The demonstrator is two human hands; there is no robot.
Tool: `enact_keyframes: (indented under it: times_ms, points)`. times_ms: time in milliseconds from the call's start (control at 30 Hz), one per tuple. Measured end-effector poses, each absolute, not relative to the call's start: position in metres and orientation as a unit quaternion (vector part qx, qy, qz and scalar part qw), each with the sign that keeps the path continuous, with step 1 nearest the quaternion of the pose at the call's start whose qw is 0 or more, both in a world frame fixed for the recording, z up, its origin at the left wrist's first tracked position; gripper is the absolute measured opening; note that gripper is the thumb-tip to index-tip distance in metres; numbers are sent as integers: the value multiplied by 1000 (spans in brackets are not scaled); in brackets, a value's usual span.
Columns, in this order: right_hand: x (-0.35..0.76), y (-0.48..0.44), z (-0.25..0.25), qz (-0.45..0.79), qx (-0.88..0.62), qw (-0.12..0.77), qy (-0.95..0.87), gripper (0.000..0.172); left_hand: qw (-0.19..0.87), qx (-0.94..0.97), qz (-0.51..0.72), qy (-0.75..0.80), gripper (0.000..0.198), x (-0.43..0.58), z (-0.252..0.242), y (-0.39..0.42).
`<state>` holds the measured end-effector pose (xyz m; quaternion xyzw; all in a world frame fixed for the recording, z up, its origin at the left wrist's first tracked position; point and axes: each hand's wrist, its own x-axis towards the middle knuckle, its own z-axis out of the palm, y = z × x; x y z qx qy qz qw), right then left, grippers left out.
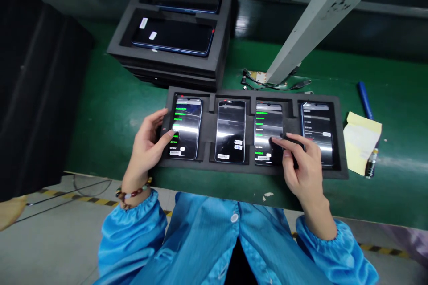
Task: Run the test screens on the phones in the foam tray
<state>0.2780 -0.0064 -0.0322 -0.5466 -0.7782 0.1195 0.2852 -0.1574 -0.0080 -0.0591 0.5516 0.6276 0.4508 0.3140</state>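
Note:
A black foam tray (250,169) lies on the green bench and holds several lit phones side by side. My left hand (147,147) rests on the tray's left end, its thumb touching the screen of the leftmost phone (187,120), fingers loosely apart. My right hand (302,164) reaches over the tray with its index finger stretched out onto the screen of the third phone (267,127), the other fingers curled under. Between them lies the second phone (230,129), and the fourth phone (317,129) sits at the right. Neither hand holds anything.
A stack of black foam trays (174,60) with dark phones stands behind. A grey slanted post (321,13) rises at right, cables (277,83) at its foot. A yellow paper (361,142), a blue pen (364,98) and a small battery-like item (370,164) lie right of the tray.

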Motion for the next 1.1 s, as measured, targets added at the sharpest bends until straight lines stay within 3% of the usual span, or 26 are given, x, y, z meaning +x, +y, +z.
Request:
enact_keyframes:
  times_ms: [367, 533, 733, 1100]
  points:
    - [276, -5, -31, 126, -564, 262, -773, 41, 299, 558, 439, 637, 57, -159, -58, -9]
    - [278, -6, -30, 121, -541, 288, -781, 39, 248, 622, 378, 639, 23, -158, -50, -10]
    - [279, -7, -31, 117, -520, 287, -796, 39, 240, 631, 344, 653, 35, -155, -45, -11]
    - [277, -7, -24, 114, -469, 312, -819, 39, 250, 614, 347, 663, 36, -156, -44, -11]
